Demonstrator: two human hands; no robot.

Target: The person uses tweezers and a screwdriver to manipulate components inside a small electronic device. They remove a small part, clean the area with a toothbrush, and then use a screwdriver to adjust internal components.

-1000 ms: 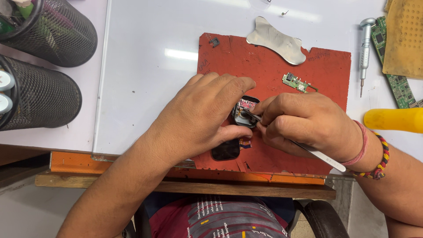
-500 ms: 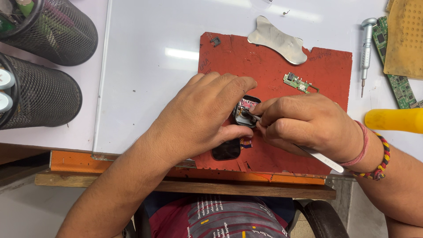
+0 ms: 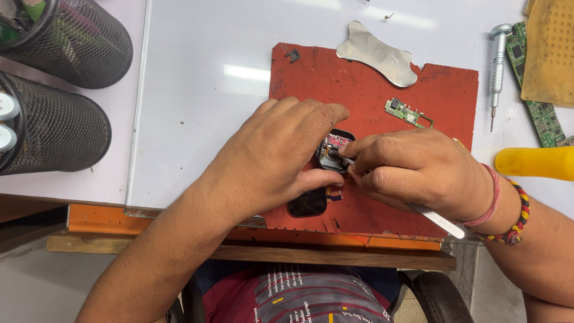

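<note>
Although little has shifted over the last second, the right hand (image 3: 418, 173) has kept the thin white-handled metal tweezers (image 3: 439, 220) at the same spot while their tip stays inside the small black opened electronic device (image 3: 333, 149); on this evidence the work reads as a sustained fine operation at one point, not a change of step. The left hand (image 3: 269, 161) remains clamped over the device, thumb below it and fingers (image 3: 323, 116) curled over its top edge, pinning it to the red worn work mat (image 3: 359, 78) on the white worktop (image 3: 197, 90). The right hand is pinched closed on the tweezers, wrist low, handle trailing back beyond the wrist. Just above the right hand lies a small green circuit board (image 3: 406, 112); farther beyond, a flat silver metal plate (image 3: 376, 54). Well left of the left hand stand two black mesh cylinder holders (image 3: 60, 119).
</note>
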